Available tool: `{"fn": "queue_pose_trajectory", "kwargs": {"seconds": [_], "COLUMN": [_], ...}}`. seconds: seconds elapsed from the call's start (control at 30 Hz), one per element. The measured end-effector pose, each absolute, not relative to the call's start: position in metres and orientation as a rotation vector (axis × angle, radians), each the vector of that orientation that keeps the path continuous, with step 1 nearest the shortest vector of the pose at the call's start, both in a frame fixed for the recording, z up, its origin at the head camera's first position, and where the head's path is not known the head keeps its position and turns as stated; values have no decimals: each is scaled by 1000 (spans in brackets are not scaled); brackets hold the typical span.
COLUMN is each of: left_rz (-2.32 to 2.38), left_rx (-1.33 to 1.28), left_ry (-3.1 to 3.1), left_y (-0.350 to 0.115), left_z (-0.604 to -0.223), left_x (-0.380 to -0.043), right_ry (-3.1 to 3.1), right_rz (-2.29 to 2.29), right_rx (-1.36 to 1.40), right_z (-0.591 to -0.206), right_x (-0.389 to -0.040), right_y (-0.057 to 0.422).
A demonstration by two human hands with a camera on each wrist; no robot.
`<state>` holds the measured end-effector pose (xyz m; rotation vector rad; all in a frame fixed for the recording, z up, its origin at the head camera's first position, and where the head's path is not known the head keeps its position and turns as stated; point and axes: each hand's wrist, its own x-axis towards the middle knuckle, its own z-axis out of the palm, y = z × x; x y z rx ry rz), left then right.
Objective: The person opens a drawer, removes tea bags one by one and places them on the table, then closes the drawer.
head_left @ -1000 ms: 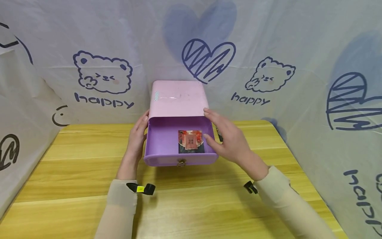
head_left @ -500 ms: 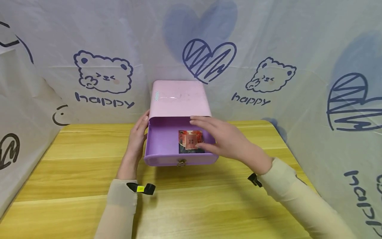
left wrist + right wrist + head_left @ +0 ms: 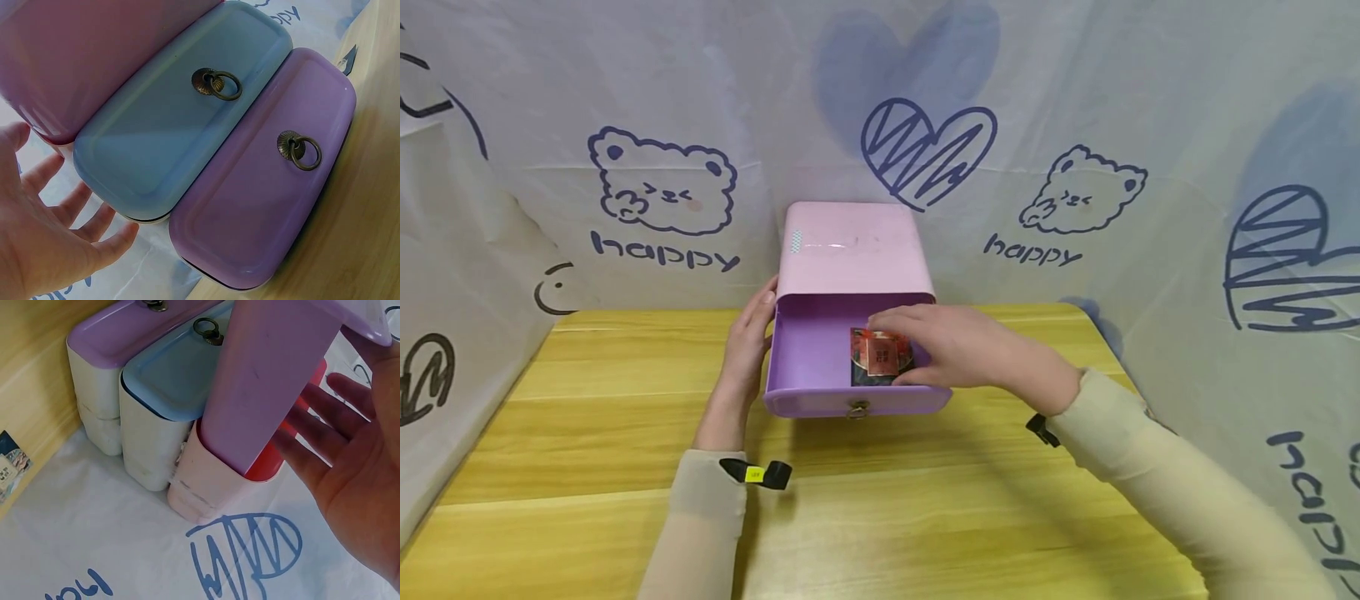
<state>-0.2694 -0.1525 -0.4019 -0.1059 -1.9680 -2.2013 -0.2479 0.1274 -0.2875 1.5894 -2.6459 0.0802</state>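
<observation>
A small drawer cabinet (image 3: 853, 258) with a pink top stands on the table in the head view. Its purple top drawer (image 3: 808, 354) is pulled out and holds a square packet (image 3: 880, 358) with a red and dark printed picture. My right hand (image 3: 966, 346) reaches into the drawer, its fingertips over the packet's far edge and its thumb by the near edge. The packet lies flat on the drawer floor. My left hand (image 3: 748, 346) rests along the cabinet's left side, fingers extended in the left wrist view.
Below the pulled-out drawer, a blue drawer (image 3: 156, 137) and a lower purple drawer (image 3: 250, 187) are closed, each with a brass ring. Another printed packet (image 3: 9, 465) lies on the wooden table (image 3: 880, 517) to the right. A patterned cloth (image 3: 820, 108) hangs close behind the cabinet.
My right hand has moved left from the drawer's right edge and down over the packet inside. The left hand, the drawer and the packet have stayed in place.
</observation>
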Motion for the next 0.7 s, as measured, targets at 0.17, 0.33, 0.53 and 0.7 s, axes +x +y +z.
{"fn": "queue_pose_trajectory", "kwargs": {"seconds": [0.17,0.33,0.53,0.7], "left_rz": [-2201,-2208,-2229,-2229], "left_rx": [-104,-110,-120,-119], "left_ry": [-1971,-1965,-1955,-1957], "left_y": [-153,-154,-155,-155], "left_z": [-402,-403,-404,-405], "left_x": [-269,-270,-271,-270], "right_ry": [-2698,-2710,-2715,-2701], "right_rz": [-4,-32,-37,-82], "right_rx": [1610,1665,1714,1725], "right_z": [-288,-291,-299,-303], "right_x": [-250,-255,-259,-260], "right_y": [123,121,118,116]}}
